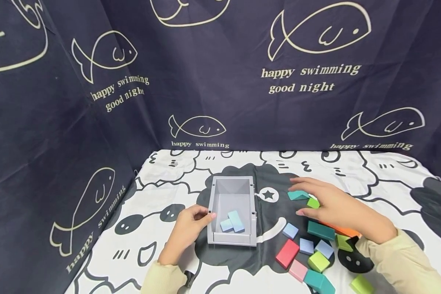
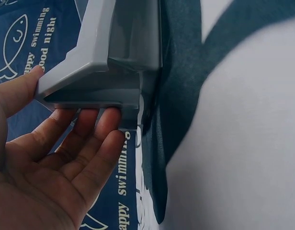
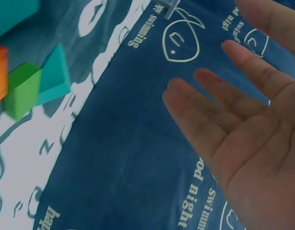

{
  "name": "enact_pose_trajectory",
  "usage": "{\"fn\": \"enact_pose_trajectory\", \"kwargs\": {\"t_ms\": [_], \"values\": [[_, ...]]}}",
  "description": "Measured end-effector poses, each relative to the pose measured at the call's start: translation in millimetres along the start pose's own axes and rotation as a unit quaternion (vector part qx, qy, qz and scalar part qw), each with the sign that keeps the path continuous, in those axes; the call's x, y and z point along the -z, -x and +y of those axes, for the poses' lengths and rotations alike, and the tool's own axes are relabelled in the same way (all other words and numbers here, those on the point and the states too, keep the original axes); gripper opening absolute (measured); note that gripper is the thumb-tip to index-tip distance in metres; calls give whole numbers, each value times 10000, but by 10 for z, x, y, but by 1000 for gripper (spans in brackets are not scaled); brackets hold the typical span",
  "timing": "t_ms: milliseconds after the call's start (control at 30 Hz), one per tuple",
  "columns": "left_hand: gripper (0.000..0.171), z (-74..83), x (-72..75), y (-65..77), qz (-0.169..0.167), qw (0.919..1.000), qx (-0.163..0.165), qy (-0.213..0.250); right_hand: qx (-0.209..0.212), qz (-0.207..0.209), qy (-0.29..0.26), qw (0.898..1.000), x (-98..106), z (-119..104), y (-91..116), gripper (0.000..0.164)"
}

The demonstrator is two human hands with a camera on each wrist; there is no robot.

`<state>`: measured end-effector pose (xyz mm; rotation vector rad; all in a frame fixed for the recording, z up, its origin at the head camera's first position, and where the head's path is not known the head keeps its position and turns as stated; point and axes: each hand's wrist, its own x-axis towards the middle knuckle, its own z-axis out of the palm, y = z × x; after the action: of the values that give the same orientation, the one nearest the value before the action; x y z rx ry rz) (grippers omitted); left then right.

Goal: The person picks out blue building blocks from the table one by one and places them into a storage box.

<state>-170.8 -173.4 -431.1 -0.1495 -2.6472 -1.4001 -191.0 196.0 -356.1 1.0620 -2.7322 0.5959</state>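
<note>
A grey plastic box (image 1: 233, 196) lies on the patterned cloth with its open side up. Inside its near end sit two light blue blocks (image 1: 236, 221), one leaning on the other. My left hand (image 1: 192, 224) grips the box's left wall, thumb over the rim and fingers beneath its outer edge, as the left wrist view shows. Over the blocks at the right, my right hand (image 1: 328, 202) hovers with fingers spread and nothing held. Nearest below it are a teal block (image 1: 297, 195) and a green block (image 1: 313, 203), both partly hidden by the hand in the head view.
Loose blocks lie right of the box, among them a red block (image 1: 288, 253), a pink block (image 1: 298, 270), a dark teal block (image 1: 321, 230) and an orange block (image 1: 343, 230). A dark curtain (image 1: 242, 102) with fish drawings stands behind and to the left.
</note>
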Motion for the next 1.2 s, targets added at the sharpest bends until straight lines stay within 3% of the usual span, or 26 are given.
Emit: {"fn": "enact_pose_trajectory", "kwargs": {"t_ms": [300,600,933,1067,1200], "values": [[21,9,-6,-20,-53,10000,-57,26,-25,151,219,9996,83,98,284,49],[18,22,15,-34,13,10000,-57,60,-133,-80,205,9997,21,217,390,45],[17,29,17,-18,38,9999,-45,84,344,-776,-594,9946,-128,257,422,45],[17,26,15,-15,28,10000,-4,79,209,-1362,-1167,9836,-175,234,444,44],[18,30,18,-12,6,10000,15,91,133,-1726,-1242,9770,-230,214,463,43]]}}
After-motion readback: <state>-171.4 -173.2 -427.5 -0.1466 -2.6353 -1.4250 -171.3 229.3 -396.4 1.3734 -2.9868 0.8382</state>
